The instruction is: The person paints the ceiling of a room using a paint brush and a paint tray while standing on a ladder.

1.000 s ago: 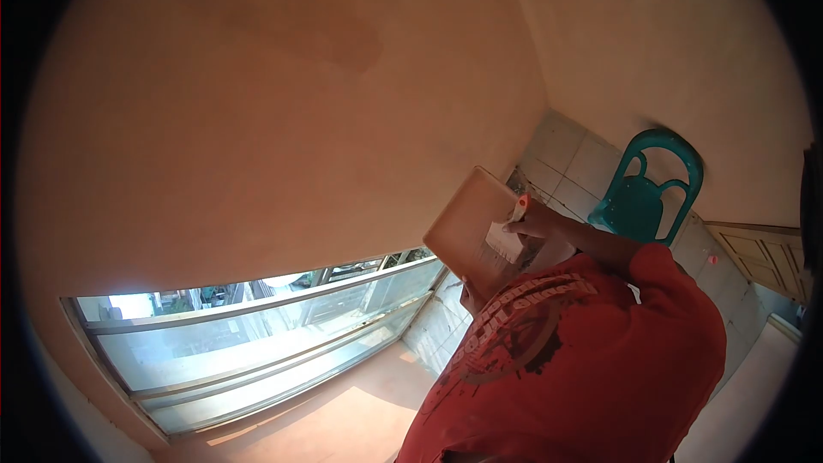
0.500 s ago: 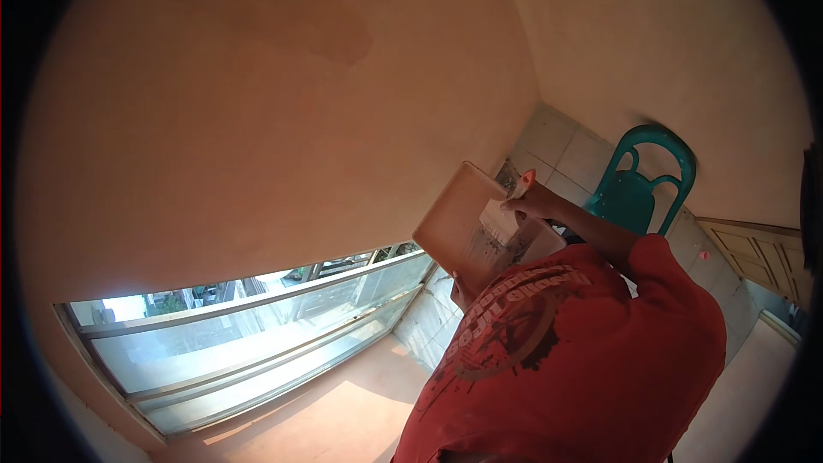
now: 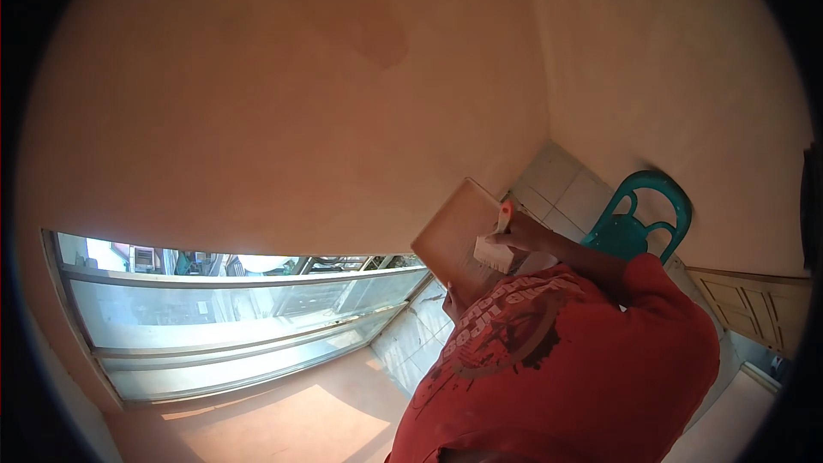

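My right hand (image 3: 521, 230) is closed around the handle of a wide paintbrush (image 3: 495, 253) with pale bristles and a reddish handle end. The bristles are down against the inside of a peach-coloured paint tray (image 3: 454, 221), near its lower right part. A small part of my left hand (image 3: 453, 300) shows at the tray's lower edge, gripping it; the rest is hidden behind my red shirt. Tray and brush are both held close in front of my chest.
A peach wall (image 3: 257, 120) fills the upper left, with a darker patch on it. Below it is a louvred glass window (image 3: 240, 313). A green plastic chair (image 3: 630, 227) stands on the tiled floor (image 3: 557, 184), and a wooden door (image 3: 746, 304) is at the right.
The paintbrush in my right hand has moved lower and tilted over the tray, its bristles now further toward the middle. My view has turned slightly; the left hand still grips the tray.
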{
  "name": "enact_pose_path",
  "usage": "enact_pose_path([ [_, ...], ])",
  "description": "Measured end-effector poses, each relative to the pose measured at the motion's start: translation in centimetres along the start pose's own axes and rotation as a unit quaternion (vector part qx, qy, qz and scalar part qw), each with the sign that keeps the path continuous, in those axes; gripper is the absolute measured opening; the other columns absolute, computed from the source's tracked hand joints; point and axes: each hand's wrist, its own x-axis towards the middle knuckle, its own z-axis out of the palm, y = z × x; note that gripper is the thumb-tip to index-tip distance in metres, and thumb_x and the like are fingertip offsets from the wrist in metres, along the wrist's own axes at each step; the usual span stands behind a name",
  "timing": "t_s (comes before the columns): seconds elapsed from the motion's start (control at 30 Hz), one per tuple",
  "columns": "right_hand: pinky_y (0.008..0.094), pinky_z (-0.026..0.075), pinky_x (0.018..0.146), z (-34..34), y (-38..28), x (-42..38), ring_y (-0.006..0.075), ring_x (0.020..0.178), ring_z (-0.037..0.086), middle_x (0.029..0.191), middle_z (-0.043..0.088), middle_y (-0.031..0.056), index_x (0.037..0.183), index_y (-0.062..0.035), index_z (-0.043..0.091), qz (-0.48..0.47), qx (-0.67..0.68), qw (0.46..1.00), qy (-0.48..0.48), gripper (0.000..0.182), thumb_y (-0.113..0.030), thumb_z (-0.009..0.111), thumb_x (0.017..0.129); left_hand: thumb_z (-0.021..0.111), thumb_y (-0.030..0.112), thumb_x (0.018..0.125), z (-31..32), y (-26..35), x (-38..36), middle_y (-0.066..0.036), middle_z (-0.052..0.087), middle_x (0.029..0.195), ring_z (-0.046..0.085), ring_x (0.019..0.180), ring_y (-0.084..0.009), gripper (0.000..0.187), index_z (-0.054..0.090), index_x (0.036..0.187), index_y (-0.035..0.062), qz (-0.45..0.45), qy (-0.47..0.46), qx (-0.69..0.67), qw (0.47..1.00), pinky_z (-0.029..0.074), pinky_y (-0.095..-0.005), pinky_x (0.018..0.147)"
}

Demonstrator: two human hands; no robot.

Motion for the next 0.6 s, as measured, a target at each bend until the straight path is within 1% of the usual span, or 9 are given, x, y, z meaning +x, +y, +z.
enact_pose_path([
  [0.07, 0.0351, 0.051, 0.063, -0.5, -0.2, 0.0, 0.0180, 0.063, 0.065, 0.067, 0.065, 0.0071, 0.085, -0.0028, 0.067, 0.215, 0.235, 0.943, -0.099, 0.040, -0.043, 0.072, 0.087, 0.054, 0.051, 0.101, -0.3, 0.0, 0.2, -0.011, 0.071, 0.096, 0.065, 0.084, -0.0166, 0.062, 0.069, 0.107, -0.0093, 0.005, 0.007, -0.005, 1.000, 0.052, -0.0293, 0.071],
  [0.1, 0.0351, 0.051, 0.063, -0.8, -0.8, 0.1, 0.0180, 0.063, 0.065, 0.067, 0.065, 0.0071, 0.085, -0.0028, 0.067, 0.215, 0.232, 0.943, -0.103, 0.040, -0.043, 0.072, 0.087, 0.055, 0.050, 0.101, -0.3, -0.2, 0.0, -0.011, 0.071, 0.096, 0.065, 0.084, -0.0166, 0.062, 0.069, 0.107, -0.0093, 0.004, 0.010, -0.010, 1.000, 0.052, -0.0293, 0.071],
  [0.17, 0.0340, 0.049, 0.062, -1.5, -1.7, 0.1, 0.0158, 0.062, 0.063, 0.065, 0.063, 0.0064, 0.085, -0.0017, 0.067, 0.090, 0.002, 0.995, -0.038, 0.040, -0.041, 0.072, 0.087, 0.055, 0.050, 0.101, 0.0, -0.9, -0.6, -0.012, 0.071, 0.096, 0.065, 0.084, -0.0166, 0.062, 0.069, 0.107, -0.0093, 0.000, 0.016, -0.018, 1.000, 0.052, -0.0293, 0.071],
  [0.37, 0.0341, 0.048, 0.059, -2.1, -1.0, -0.4, 0.0158, 0.061, 0.063, 0.064, 0.064, 0.0084, 0.083, 0.0025, 0.066, 0.233, 0.093, 0.961, -0.115, 0.045, -0.042, 0.074, 0.085, 0.055, 0.050, 0.101, 0.1, -2.5, -2.8, -0.012, 0.072, 0.096, 0.065, 0.084, -0.0166, 0.061, 0.069, 0.107, -0.0094, -0.010, 0.034, -0.038, 0.999, 0.052, -0.0293, 0.071],
  [0.4, 0.0341, 0.048, 0.059, -1.9, -1.2, -0.8, 0.0158, 0.061, 0.063, 0.064, 0.064, 0.0084, 0.083, 0.0025, 0.066, 0.234, 0.091, 0.961, -0.117, 0.045, -0.042, 0.074, 0.085, 0.055, 0.050, 0.101, 0.2, -2.7, -3.2, -0.012, 0.072, 0.096, 0.065, 0.084, -0.0166, 0.061, 0.069, 0.107, -0.0094, -0.012, 0.035, -0.040, 0.998, 0.052, -0.0293, 0.071],
  [0.47, 0.0322, 0.048, 0.058, -1.7, -1.4, -1.3, 0.0150, 0.059, 0.062, 0.064, 0.064, 0.0070, 0.084, 0.0011, 0.067, 0.124, -0.088, 0.987, -0.046, 0.043, -0.042, 0.074, 0.085, 0.055, 0.050, 0.101, 0.7, -3.0, -3.3, -0.012, 0.072, 0.096, 0.065, 0.084, -0.0166, 0.061, 0.069, 0.107, -0.0094, -0.011, 0.038, -0.047, 0.998, 0.052, -0.0293, 0.071],
  [0.5, 0.0322, 0.048, 0.058, -1.4, -0.6, -1.3, 0.0150, 0.059, 0.062, 0.064, 0.064, 0.0070, 0.084, 0.0011, 0.067, 0.125, -0.089, 0.987, -0.048, 0.043, -0.042, 0.074, 0.085, 0.055, 0.050, 0.101, 0.7, -3.2, -3.6, -0.012, 0.072, 0.096, 0.065, 0.084, -0.0166, 0.061, 0.069, 0.107, -0.0094, -0.012, 0.038, -0.048, 0.998, 0.052, -0.0293, 0.071],
  [0.57, 0.0342, 0.049, 0.057, -0.7, 1.1, -1.7, 0.0196, 0.057, 0.063, 0.064, 0.064, 0.0086, 0.085, 0.0010, 0.067, 0.220, 0.251, 0.941, -0.048, 0.045, -0.044, 0.074, 0.085, 0.055, 0.049, 0.101, 0.7, -3.7, -4.5, -0.012, 0.072, 0.096, 0.065, 0.084, -0.0166, 0.061, 0.069, 0.107, -0.0094, -0.017, 0.037, -0.049, 0.998, 0.052, -0.0293, 0.071],
  [0.6, 0.0342, 0.049, 0.057, -0.5, 1.5, -2.0, 0.0196, 0.057, 0.063, 0.064, 0.064, 0.0086, 0.085, 0.0010, 0.067, 0.222, 0.248, 0.942, -0.048, 0.045, -0.044, 0.074, 0.085, 0.055, 0.049, 0.101, 0.9, -3.9, -4.8, -0.012, 0.072, 0.096, 0.065, 0.084, -0.0166, 0.061, 0.069, 0.107, -0.0094, -0.019, 0.036, -0.051, 0.998, 0.052, -0.0293, 0.071],
])
